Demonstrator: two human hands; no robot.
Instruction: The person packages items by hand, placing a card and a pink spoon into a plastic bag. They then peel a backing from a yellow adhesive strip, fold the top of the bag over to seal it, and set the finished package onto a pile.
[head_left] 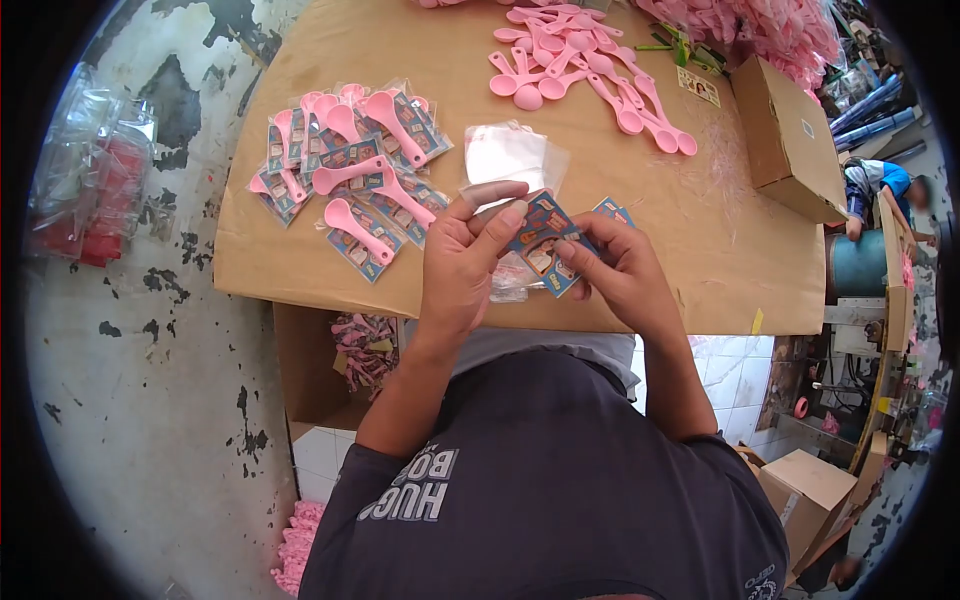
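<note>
My right hand [622,268] pinches a blue printed card [543,246] between thumb and fingers, tilted over the table's near edge. Opposite it, my left hand [468,250] is closed, thumb against forefinger, with a greyish sheen of clear plastic bag [492,208] between them. Its fingertips are right at the card's upper left edge. Another blue card [613,211] shows behind my right hand. Just beyond the hands lies a stack of clear bags [507,153], and crumpled clear plastic [508,280] lies below them.
Bagged cards with pink measuring spoons [345,170] are piled at left. Loose pink spoons [560,52] lie at the back. A cardboard box [785,140] stands on the table's [690,245] right side. Another person [880,190] is at far right. Plastic packets [95,170] are at far left.
</note>
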